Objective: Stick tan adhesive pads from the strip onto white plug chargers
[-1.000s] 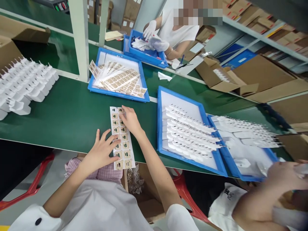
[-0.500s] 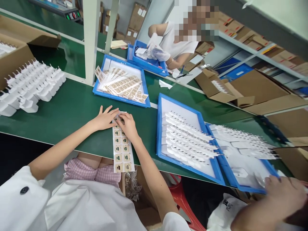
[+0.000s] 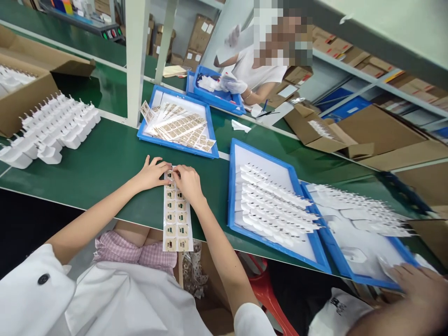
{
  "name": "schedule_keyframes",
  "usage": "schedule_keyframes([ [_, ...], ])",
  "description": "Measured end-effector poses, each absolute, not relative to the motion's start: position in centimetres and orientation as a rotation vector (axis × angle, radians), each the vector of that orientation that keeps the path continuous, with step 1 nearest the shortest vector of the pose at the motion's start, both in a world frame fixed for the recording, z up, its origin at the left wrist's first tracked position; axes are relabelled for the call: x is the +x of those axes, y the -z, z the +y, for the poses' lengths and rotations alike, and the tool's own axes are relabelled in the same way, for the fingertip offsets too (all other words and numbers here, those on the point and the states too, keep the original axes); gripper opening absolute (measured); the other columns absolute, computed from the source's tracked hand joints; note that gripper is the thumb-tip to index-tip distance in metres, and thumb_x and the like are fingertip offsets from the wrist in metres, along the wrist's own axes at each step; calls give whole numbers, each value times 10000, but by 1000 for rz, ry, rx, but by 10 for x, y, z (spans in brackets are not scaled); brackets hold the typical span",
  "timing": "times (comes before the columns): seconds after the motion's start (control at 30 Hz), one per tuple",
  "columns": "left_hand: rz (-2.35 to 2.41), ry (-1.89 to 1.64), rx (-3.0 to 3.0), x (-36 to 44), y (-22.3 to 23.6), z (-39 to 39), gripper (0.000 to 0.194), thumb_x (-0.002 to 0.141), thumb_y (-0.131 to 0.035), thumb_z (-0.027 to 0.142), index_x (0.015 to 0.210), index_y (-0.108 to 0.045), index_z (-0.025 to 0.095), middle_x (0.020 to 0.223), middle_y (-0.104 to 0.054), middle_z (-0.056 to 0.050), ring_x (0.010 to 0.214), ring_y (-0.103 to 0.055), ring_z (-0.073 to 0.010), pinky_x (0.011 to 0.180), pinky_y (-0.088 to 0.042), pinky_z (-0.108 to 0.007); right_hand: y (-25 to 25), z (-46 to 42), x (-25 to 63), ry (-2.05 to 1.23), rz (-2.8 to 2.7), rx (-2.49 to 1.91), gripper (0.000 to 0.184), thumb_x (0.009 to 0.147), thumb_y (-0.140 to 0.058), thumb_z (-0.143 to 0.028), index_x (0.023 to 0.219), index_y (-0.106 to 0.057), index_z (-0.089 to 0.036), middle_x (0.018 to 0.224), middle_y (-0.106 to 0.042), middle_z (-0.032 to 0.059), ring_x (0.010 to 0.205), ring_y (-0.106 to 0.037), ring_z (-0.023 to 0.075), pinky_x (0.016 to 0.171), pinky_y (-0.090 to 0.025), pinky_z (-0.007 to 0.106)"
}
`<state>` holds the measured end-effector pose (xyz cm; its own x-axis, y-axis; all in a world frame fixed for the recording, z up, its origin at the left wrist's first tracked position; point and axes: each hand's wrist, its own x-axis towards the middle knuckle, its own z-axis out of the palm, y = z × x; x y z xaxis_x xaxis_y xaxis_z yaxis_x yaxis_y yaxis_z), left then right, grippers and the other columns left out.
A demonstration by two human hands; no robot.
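On the green tabletop [image 3: 108,168], the spread left hand [image 3: 151,175] and curled right hand [image 3: 189,183], grip unclear, are touching the sticker sheet [image 3: 177,217]; cartons [image 3: 198,41] beyond it are bearing illegible labels [image 3: 205,26].

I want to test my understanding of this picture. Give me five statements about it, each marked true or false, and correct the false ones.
1. The left hand and the right hand are both at the far end of the sheet. True.
2. The whole sheet lies over the table. False: its near end extends past the edge.
3. A blue tray beyond the hands holds more sheets. True.
4. The white parts by the carton at left stand in a tray. False: they stand directly on the table.
5. The co-worker across the table has bare hands. False: white gloves cover them.
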<state>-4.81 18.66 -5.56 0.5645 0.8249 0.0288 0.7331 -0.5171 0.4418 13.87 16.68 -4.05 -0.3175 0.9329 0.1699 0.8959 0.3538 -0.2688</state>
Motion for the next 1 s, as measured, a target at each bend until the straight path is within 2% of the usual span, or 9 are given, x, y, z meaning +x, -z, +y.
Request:
schedule_keyframes([
  [0.13,1250,-302,2419,-51,56,188,542,978,-580,512,1469,-556,284,1610,-507,-84,1543,-274,-400,1238,-38,-801,31,171,134,-133,-2418,-1651,253,1010,-459,-159,987,-711,-177,1002,-749,144,940,-701,285,1031,-446,453],
  [0.37,1230,-201,2395,-53,52,190,664,973,-592,549,1575,-447,309,1706,-371,-49,1607,-161,-444,1201,22,-844,18,171,130,-290,-2470,-1532,203,904,-564,-76,1008,-731,-125,1062,-733,220,1031,-670,339,977,-464,449],
  [0.47,1207,-178,2389,-55,50,190,674,974,-583,559,1587,-425,326,1718,-341,-37,1619,-144,-436,1203,41,-837,10,164,138,-417,-2352,-1496,160,888,-563,-92,899,-712,-148,1017,-725,205,1022,-658,330,926,-477,426],
  [0.57,1185,-181,2390,-57,50,192,695,966,-589,570,1592,-417,322,1717,-338,-46,1619,-156,-435,1203,40,-835,4,150,153,-535,-2117,-1495,150,905,-576,-194,773,-646,-197,943,-704,147,948,-652,289,864,-494,392],
  [0.7,1239,-242,2392,-54,50,197,731,949,-645,504,1599,-402,273,1724,-316,-94,1602,-226,-431,1221,-49,-825,17,109,160,-760,-1665,-1465,283,951,-540,-450,778,-594,-233,716,-617,31,685,-600,200,700,-522,343],
  [0.8,1402,-360,2389,-51,43,194,728,954,-654,403,1601,-386,205,1744,-236,-164,1570,-298,-425,1239,-193,-765,39,70,146,-1023,-1384,-1378,413,893,-589,-613,733,-585,-232,591,-548,-12,553,-558,172,579,-518,326],
  [0.9,1580,-503,2397,-65,31,180,606,965,-635,381,1527,-491,205,1705,-337,-170,1540,-359,-385,1244,-320,-643,56,47,133,-1221,-1161,-1298,454,767,-757,-637,694,-615,-212,596,-576,-9,543,-575,157,567,-534,319],
  [1.0,1862,-719,2350,-111,19,150,505,995,-567,339,1487,-513,235,1642,-427,-154,1518,-363,-372,1250,-317,-608,62,47,129,-1321,-978,-1248,424,691,-873,-559,706,-658,-194,617,-595,-17,566,-579,135,607,-552,307],
])
